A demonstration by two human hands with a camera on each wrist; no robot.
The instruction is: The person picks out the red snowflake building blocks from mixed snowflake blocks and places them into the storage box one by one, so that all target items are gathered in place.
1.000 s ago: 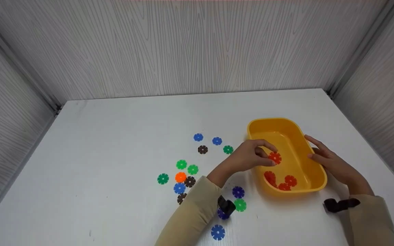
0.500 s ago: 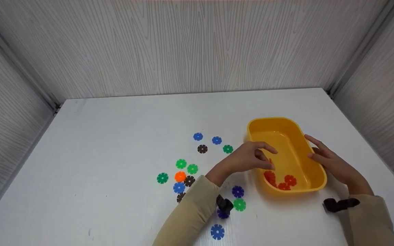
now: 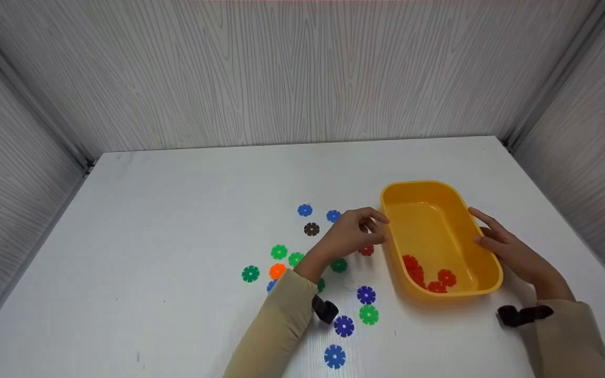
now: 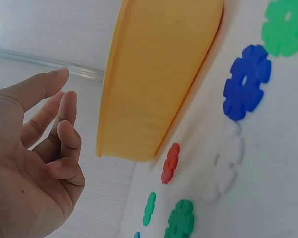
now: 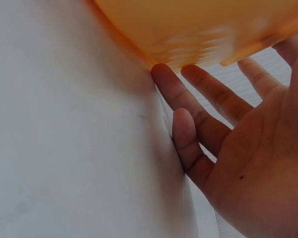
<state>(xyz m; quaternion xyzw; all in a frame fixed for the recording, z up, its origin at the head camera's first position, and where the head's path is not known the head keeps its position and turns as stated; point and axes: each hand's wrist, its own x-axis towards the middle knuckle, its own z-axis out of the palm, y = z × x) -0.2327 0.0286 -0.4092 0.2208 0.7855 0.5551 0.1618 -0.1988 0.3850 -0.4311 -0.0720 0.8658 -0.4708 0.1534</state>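
In the head view my left hand hovers just left of the yellow plastic basin. Its fingers are loosely bent and nothing lies between them, as the left wrist view also shows. Below its fingertips a red snowflake disc lies on the table. Inside the basin, several red snowflake discs are gathered at the near end. My right hand touches the basin's right side, its thumb at the rim. In the right wrist view its extended fingers meet the basin's outer wall.
Blue, green, brown and purple discs lie scattered left of the basin, among them an orange disc, a purple disc and a blue disc. My left forearm covers part of them. Wood-patterned panels enclose the white table.
The red disc my left hand held over the basin has been let go and lies with the others inside. That hand has moved left, out of the basin. My right hand stays put.
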